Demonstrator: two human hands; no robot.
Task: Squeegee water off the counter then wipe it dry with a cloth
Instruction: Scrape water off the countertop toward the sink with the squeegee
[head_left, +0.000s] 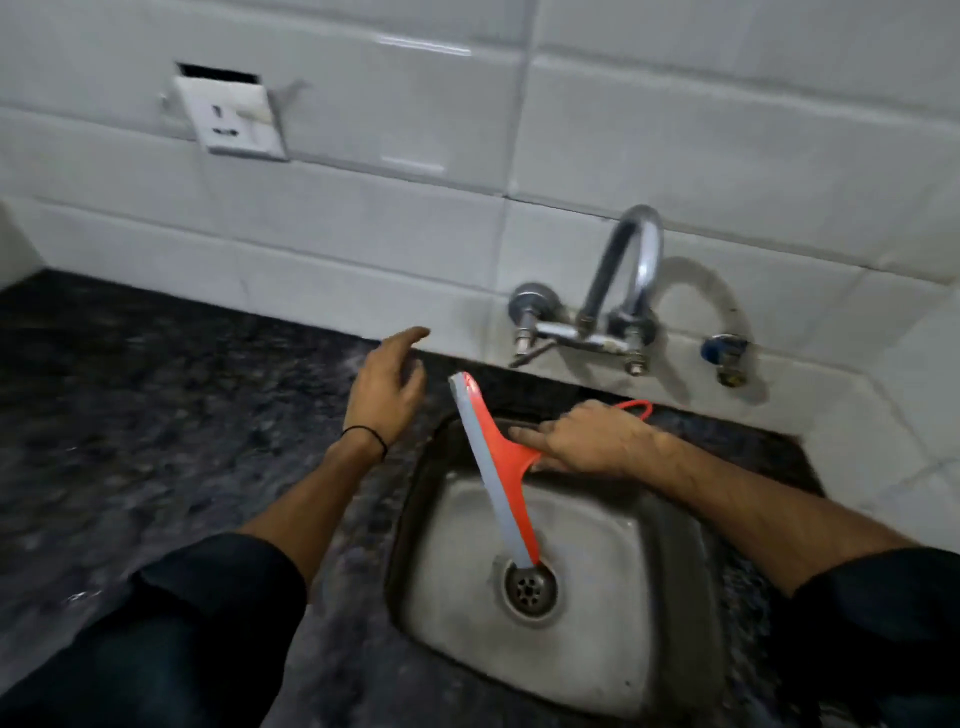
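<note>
Item one: an orange-red plastic squeegee with a grey rubber blade (500, 460), held over the sink. Its blade runs slantwise from the strip of counter behind the basin down to a point just above the drain; whether either end touches a surface cannot be told. Item two: the right hand (587, 441), grasping the squeegee's handle with the fingers wrapped round it and the forefinger laid straight along the neck toward the blade; the handle's thin orange loop pokes out behind the hand. Item three: the left hand (387, 387), holding nothing, fingers loose and slightly spread, poised over the counter near the wall and just left of the blade's upper end; a thin black band (366, 434) circles its wrist. Both forearms are bare below dark sleeves. Item four: a dark speckled stone counter (156, 415), spreading left of the basin and framing it. Item five: a square stainless-steel sink (597, 649) with a round perforated metal drain (530, 590) in its floor. Item six: a chrome wall-mounted tap with an arched spout (626, 280), above the basin's back edge, and a small blue-capped valve (724, 353) to its right. Item seven: a white wall socket plate (231, 119), hanging askew on the white tiled wall (363, 218).
</note>
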